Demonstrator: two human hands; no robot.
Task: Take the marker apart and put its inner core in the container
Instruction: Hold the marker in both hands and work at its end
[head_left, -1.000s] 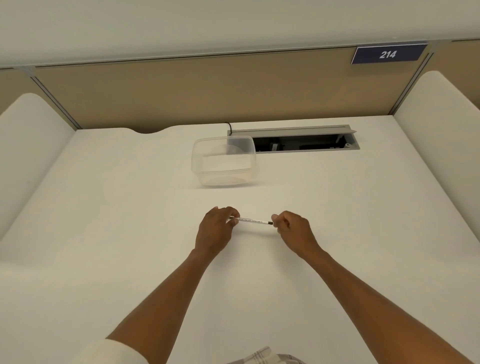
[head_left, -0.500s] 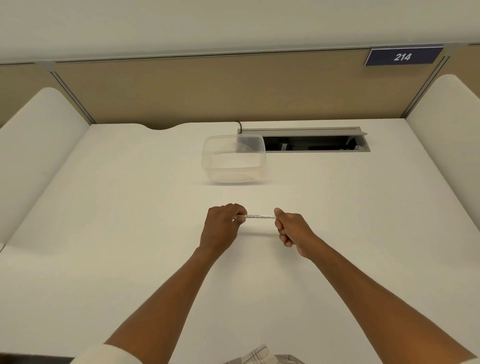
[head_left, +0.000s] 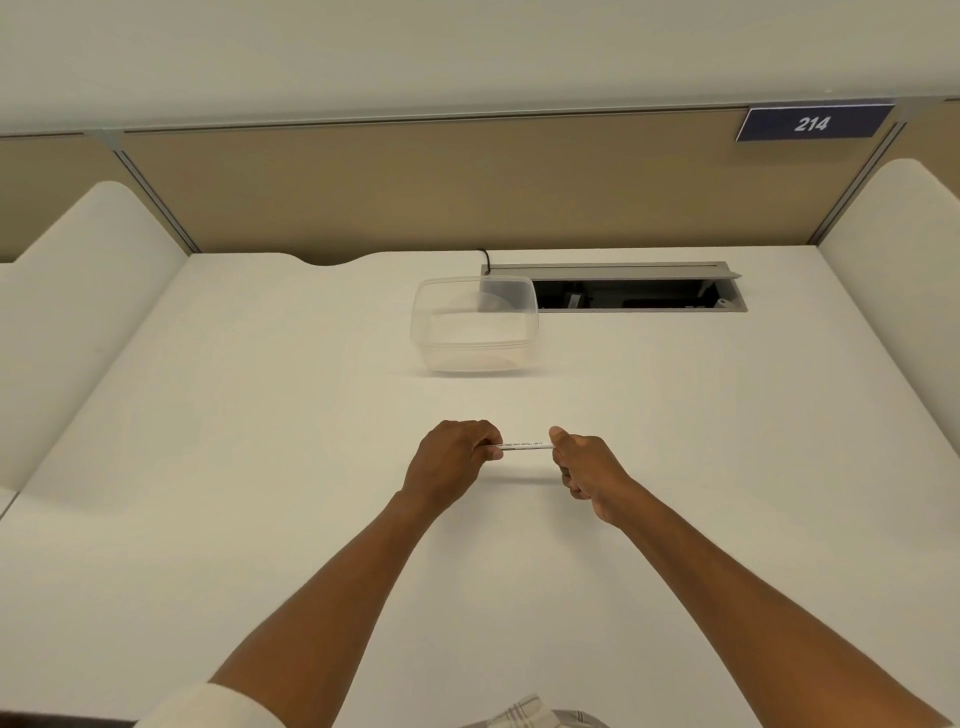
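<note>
My right hand (head_left: 584, 465) has slid in over the dark tip seen a second ago; only the white barrel shows. One marker (head_left: 524, 446), one clear container (head_left: 475, 325) beyond. Marker lies left-right above the desk (head_left: 260, 415), left hand (head_left: 452, 460) and right fingers clamped on its ends.

White desk (head_left: 260, 467), clear container (head_left: 475, 325).
</note>
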